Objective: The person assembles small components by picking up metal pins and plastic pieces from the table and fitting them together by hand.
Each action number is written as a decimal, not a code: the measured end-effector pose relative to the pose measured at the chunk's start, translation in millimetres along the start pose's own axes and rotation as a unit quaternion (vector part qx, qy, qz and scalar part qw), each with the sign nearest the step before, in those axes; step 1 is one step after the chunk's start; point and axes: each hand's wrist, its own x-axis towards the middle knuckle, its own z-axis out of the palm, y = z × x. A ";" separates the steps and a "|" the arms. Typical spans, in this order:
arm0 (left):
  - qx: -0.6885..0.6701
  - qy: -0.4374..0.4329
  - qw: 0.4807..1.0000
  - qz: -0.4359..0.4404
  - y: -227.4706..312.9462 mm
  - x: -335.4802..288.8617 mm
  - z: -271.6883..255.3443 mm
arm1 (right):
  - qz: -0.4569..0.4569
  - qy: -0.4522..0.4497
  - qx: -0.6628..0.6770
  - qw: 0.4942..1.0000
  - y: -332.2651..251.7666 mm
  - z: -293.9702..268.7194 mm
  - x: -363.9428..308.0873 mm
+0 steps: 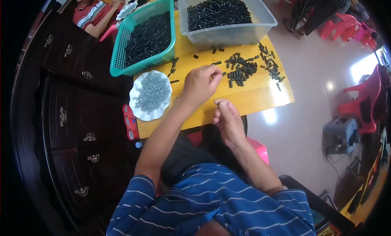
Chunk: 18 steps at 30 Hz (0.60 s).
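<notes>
My left hand (200,85) is closed above the yellow tabletop (185,113), thumb and fingers curled together near a few loose black pieces. Whether anything is pinched in it is too small to make out. Closer to me, my right hand (229,122) is closed at the table's front edge, thumb pressed against the index finger; what lies between them cannot be made out. Short black cylindrical pieces (241,73) are heaped right of my left hand. On the left, a white scalloped plate (133,106) carries many small silvery-grey metal pieces (151,91).
A teal plastic basket (115,65) and a translucent bin (228,35), both full of black pieces, stand at the back. More black pieces (269,65) lie near the right edge. Dark drawers (67,126) flank the left. A person (95,14) sits at far left; red chairs (362,101) stand right.
</notes>
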 end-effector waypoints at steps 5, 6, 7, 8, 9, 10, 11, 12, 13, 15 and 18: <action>0.058 0.002 0.997 0.050 -7.7 34.4 39.9 | 0.012 0.025 0.046 0.999 -3.7 4.4 -2.7; 0.057 0.000 0.997 0.052 -8.2 39.4 43.8 | 0.010 0.027 0.047 0.998 -5.6 4.8 -3.2; 0.048 0.009 0.997 0.055 -9.0 43.2 46.6 | 0.014 0.026 0.050 0.998 -7.2 5.4 -3.7; 0.040 0.019 0.997 0.057 -10.1 44.4 48.1 | 0.020 0.025 0.053 0.998 -8.3 6.4 -4.3; 0.040 0.017 0.997 0.058 -8.5 44.8 47.1 | 0.019 0.027 0.055 0.998 -9.9 6.3 -4.2; 0.004 0.011 1.000 0.027 -8.6 43.3 42.5 | 0.022 0.026 0.058 0.998 -11.0 6.7 -4.0; -0.031 0.006 1.000 -0.005 -9.0 40.4 36.5 | 0.027 0.024 0.061 0.997 -11.2 7.0 -3.9; -0.058 -0.004 0.998 -0.031 -6.0 35.8 30.1 | 0.026 0.026 0.064 0.997 -10.8 5.5 -3.4; -0.058 -0.007 0.998 -0.031 -6.6 28.6 23.6 | 0.024 0.025 0.069 0.997 -9.7 5.1 -3.0; -0.121 -0.002 0.990 -0.077 -7.8 11.0 10.0 | 0.022 0.025 0.074 0.997 -8.6 5.5 -2.8; -0.204 -0.018 0.970 -0.133 1.3 -21.4 -8.8 | 0.031 0.028 0.063 0.997 -8.6 7.5 -3.3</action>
